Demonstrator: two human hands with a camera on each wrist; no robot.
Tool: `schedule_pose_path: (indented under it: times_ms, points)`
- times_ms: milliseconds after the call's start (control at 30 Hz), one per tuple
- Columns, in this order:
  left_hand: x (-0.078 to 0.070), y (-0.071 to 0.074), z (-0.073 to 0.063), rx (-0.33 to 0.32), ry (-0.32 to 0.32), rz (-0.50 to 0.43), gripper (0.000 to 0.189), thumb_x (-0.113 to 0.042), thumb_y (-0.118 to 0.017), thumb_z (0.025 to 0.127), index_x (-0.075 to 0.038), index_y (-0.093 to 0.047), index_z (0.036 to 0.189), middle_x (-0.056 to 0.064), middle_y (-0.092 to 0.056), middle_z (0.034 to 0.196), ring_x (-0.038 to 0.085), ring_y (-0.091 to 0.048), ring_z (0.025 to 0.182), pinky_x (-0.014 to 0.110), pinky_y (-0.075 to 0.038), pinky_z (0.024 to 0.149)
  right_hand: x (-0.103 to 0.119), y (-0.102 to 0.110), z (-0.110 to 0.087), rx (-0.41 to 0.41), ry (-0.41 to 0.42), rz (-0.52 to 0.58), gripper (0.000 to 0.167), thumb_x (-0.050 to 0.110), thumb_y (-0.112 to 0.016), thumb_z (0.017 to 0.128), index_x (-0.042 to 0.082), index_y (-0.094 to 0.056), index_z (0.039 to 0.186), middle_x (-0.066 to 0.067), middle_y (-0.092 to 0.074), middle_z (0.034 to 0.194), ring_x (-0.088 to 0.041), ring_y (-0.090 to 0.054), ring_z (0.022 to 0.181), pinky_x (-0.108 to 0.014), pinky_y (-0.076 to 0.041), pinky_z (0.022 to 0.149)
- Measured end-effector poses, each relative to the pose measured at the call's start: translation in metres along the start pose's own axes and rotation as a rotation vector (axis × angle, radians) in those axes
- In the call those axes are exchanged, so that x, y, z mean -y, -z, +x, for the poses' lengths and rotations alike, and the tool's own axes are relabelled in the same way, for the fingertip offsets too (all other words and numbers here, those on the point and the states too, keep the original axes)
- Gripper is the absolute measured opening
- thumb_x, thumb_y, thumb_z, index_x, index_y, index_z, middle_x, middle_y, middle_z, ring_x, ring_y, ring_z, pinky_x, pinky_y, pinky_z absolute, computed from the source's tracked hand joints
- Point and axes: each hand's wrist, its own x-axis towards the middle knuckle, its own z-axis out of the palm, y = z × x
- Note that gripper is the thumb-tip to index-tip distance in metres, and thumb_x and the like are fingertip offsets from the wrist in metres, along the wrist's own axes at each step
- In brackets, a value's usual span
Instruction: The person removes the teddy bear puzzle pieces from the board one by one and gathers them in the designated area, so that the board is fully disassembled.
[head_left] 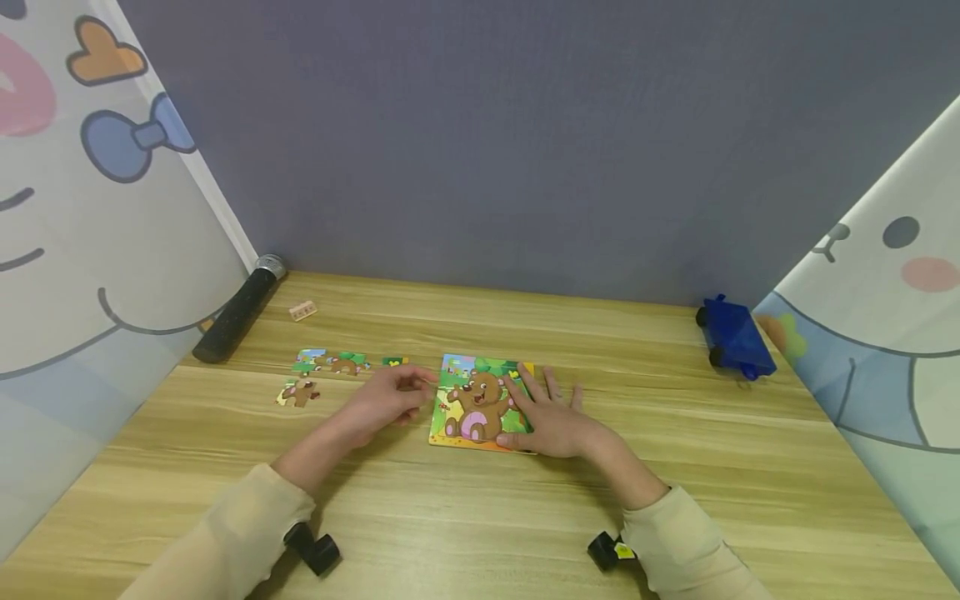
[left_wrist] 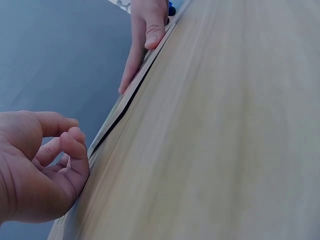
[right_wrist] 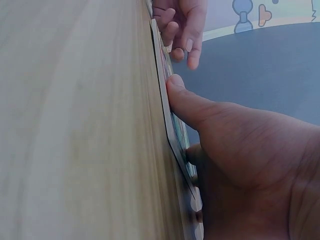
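Observation:
A square jigsaw puzzle with a brown bear picture lies flat on the wooden table. My right hand rests over its right side with fingers spread, the thumb touching the picture. In the right wrist view the puzzle board shows edge-on under the thumb. At the puzzle's left edge, my left hand hovers with loosely bent fingers. Nothing shows between those fingers in the left wrist view. Beyond the left hand lie loose puzzle pieces, and another piece sits nearer me. A small green piece is partly hidden by the hand.
A black microphone lies at the table's left edge, with a small pink block beside it. At the right edge is a blue toy cart. A grey panel stands along the back.

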Motion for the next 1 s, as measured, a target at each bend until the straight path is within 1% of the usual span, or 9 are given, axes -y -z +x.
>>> schedule_pose_path:
  times_ms: [133,267,567,833,1000]
  points:
    - [-0.002,-0.007,0.004,0.014,-0.009,-0.019,0.032,-0.007,-0.064,0.099,0.001,-0.06,0.129,0.013,-0.06,0.099,0.019,-0.053,0.071,0.025,-0.044,0.058,0.0,0.0,0.0,0.007,-0.007,-0.003,0.094,0.066,-0.054,0.095,0.02,-0.009,0.164,-0.007,0.011,0.168,-0.043,0.015,0.15,-0.08,0.01,0.104]
    - [-0.005,-0.013,0.007,0.018,-0.012,-0.026,0.031,-0.006,-0.065,0.098,0.001,-0.061,0.128,0.012,-0.059,0.098,0.018,-0.052,0.07,0.025,-0.044,0.058,0.0,0.0,0.0,0.007,-0.004,0.0,0.094,0.065,-0.054,0.096,0.019,-0.009,0.164,-0.009,0.01,0.168,-0.044,0.014,0.15,-0.081,0.009,0.104]
    - [-0.011,-0.027,0.016,0.038,-0.035,-0.024,0.028,-0.004,-0.067,0.096,0.0,-0.064,0.123,0.01,-0.058,0.092,0.016,-0.051,0.065,0.024,-0.043,0.055,0.0,0.0,0.002,0.012,-0.011,-0.001,0.093,0.065,-0.053,0.096,0.02,-0.009,0.164,-0.008,0.01,0.168,-0.044,0.015,0.149,-0.081,0.009,0.103]
    - [-0.014,-0.039,0.022,0.037,-0.079,0.02,0.029,-0.003,-0.067,0.094,-0.001,-0.066,0.123,0.013,-0.062,0.095,0.017,-0.053,0.061,0.026,-0.048,0.056,-0.001,-0.001,0.003,0.016,-0.012,-0.003,0.095,0.068,-0.053,0.095,0.023,-0.007,0.164,-0.006,0.012,0.168,-0.042,0.017,0.149,-0.08,0.009,0.104]
    - [-0.015,-0.044,0.024,0.032,-0.076,0.053,0.027,-0.003,-0.066,0.095,-0.001,-0.065,0.122,0.012,-0.062,0.093,0.017,-0.054,0.058,0.027,-0.049,0.053,-0.001,-0.001,0.003,0.015,-0.01,-0.007,0.095,0.067,-0.053,0.095,0.023,-0.007,0.164,-0.006,0.012,0.168,-0.042,0.017,0.149,-0.08,0.009,0.104]
